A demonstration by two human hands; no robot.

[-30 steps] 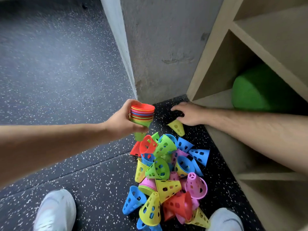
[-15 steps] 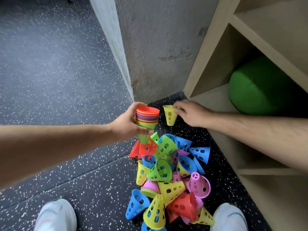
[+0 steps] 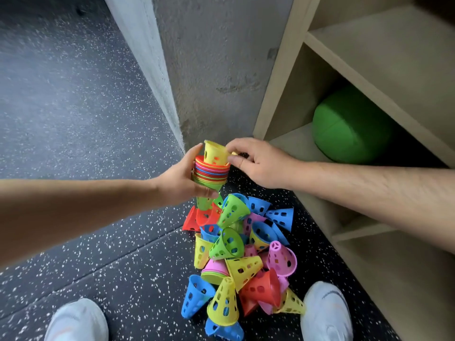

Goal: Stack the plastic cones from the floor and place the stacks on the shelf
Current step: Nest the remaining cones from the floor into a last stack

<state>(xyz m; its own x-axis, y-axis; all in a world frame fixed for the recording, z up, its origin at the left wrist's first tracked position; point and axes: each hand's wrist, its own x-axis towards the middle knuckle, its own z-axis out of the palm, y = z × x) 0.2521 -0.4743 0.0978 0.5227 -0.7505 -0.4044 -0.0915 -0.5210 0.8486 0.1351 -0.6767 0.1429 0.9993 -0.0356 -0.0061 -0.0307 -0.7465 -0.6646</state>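
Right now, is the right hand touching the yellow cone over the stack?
Touching. Head view: the right hand pinches the rim of the yellow cone.

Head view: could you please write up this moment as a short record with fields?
left hand: grips stack of cones, wide ends up
right hand: pinches rim of yellow cone
yellow cone: narrow end in the top of the stack, not fully seated
loose cones: heaped on floor below the hands, between two white shoes
shelf: at right; green ball in one compartment; no cone stack visible on it
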